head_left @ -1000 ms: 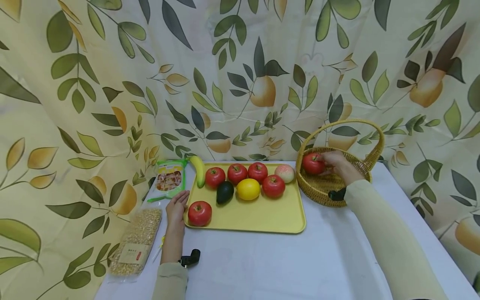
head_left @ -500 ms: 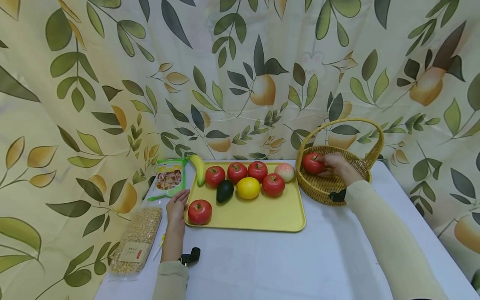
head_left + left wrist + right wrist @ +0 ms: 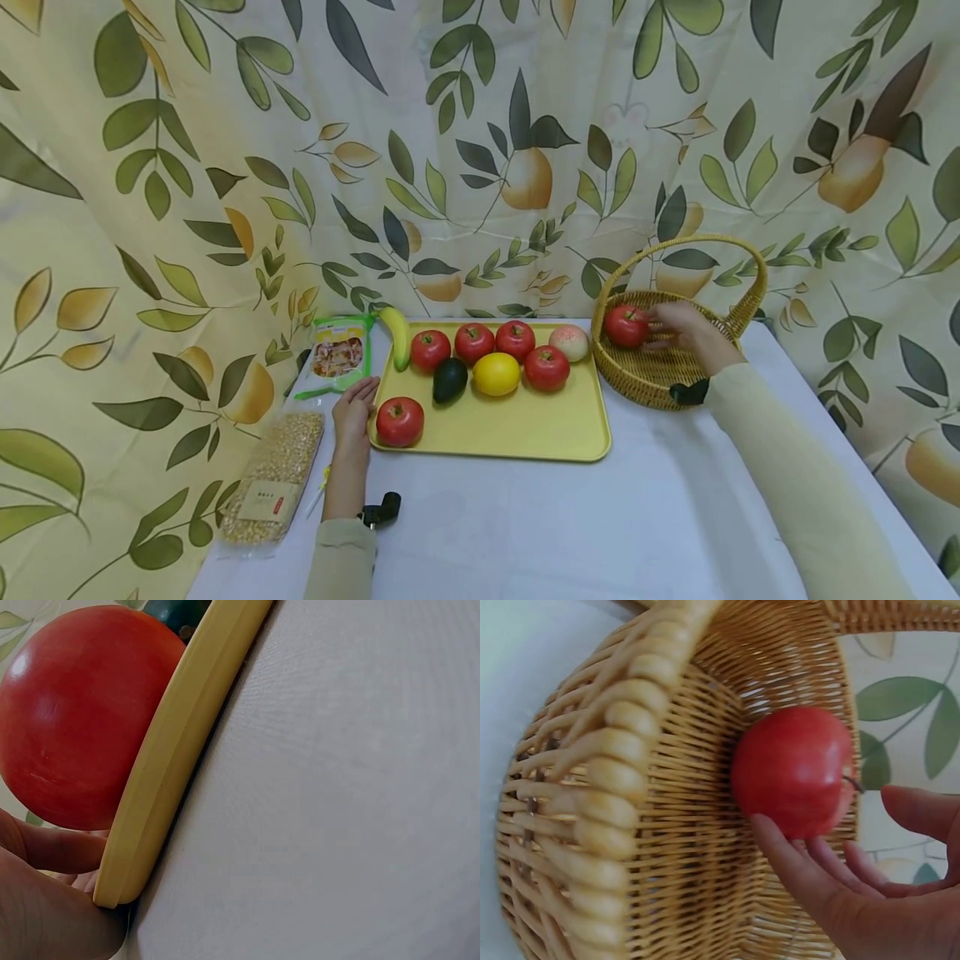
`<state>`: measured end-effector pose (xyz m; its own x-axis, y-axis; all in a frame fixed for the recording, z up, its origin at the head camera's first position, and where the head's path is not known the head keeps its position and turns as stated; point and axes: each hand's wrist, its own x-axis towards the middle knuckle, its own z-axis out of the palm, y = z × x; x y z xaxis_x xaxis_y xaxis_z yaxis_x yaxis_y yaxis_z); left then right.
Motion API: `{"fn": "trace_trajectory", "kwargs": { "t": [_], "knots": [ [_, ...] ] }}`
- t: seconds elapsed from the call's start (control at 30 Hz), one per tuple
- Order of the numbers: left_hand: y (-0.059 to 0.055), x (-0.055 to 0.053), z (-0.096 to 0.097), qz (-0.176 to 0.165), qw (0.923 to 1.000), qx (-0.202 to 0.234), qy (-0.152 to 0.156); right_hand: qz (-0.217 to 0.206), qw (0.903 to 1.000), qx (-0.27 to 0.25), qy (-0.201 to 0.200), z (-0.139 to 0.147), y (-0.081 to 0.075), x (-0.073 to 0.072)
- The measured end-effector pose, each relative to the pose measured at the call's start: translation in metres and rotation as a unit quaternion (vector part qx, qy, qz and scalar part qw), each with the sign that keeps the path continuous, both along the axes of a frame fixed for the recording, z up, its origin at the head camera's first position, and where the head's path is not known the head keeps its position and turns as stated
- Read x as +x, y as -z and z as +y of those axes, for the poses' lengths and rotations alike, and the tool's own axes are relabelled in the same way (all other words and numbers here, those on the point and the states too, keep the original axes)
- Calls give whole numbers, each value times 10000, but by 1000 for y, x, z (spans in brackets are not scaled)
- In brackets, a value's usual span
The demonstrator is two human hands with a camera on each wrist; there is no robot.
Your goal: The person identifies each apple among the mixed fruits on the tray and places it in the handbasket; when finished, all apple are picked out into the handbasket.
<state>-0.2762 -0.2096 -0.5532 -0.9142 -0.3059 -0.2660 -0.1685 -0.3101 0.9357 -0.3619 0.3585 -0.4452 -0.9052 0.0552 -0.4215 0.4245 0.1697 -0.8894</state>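
Note:
My right hand (image 3: 681,327) is inside the wicker basket (image 3: 637,389), its fingers loosely spread beside a red apple (image 3: 627,326). In the right wrist view, the thumb stands apart from this apple and the fingertips (image 3: 763,825) are at its lower side; whether they touch is unclear. My left hand (image 3: 352,417) rests against the left edge of the yellow tray (image 3: 495,437), with its fingers extended. Another red apple (image 3: 400,422) sits in the near-left corner of the tray, close to that hand.
On the tray lie a banana (image 3: 400,340), an avocado (image 3: 450,382), a lemon (image 3: 496,375), a peach (image 3: 569,342) and several more red apples (image 3: 547,369). Left of it are a green food packet (image 3: 337,354) and a bag of grains (image 3: 273,479). A patterned curtain (image 3: 480,167) hangs behind.
My right hand has drawn back slightly to the right and its fingers have loosened from the apple, which stays in the basket. The left hand and tray have not moved.

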Motion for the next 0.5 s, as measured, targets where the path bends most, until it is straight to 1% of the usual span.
{"fn": "trace_trajectory", "kwargs": {
  "t": [0.1, 0.2, 0.3, 0.4, 0.5],
  "knots": [
    [0, -1, 1, -16, 10000, 37, 9, 91, 9998, 134, -140, 3, -8, 3],
    [1, -1, 1, -51, 10000, 78, -6, 278, 9994, 188, -62, 4, -14, 5],
    [0, -1, 0, -64, 9999, 104, -43, 437, 9990, 97, -24, 3, -21, 8],
    [-1, -1, -1, -69, 9998, 126, -101, 524, 9986, -50, -103, 0, -31, 15],
    [-1, -2, -1, -64, 9999, 133, -84, 631, 9978, -189, -95, -4, -42, 24]
  ]
}}
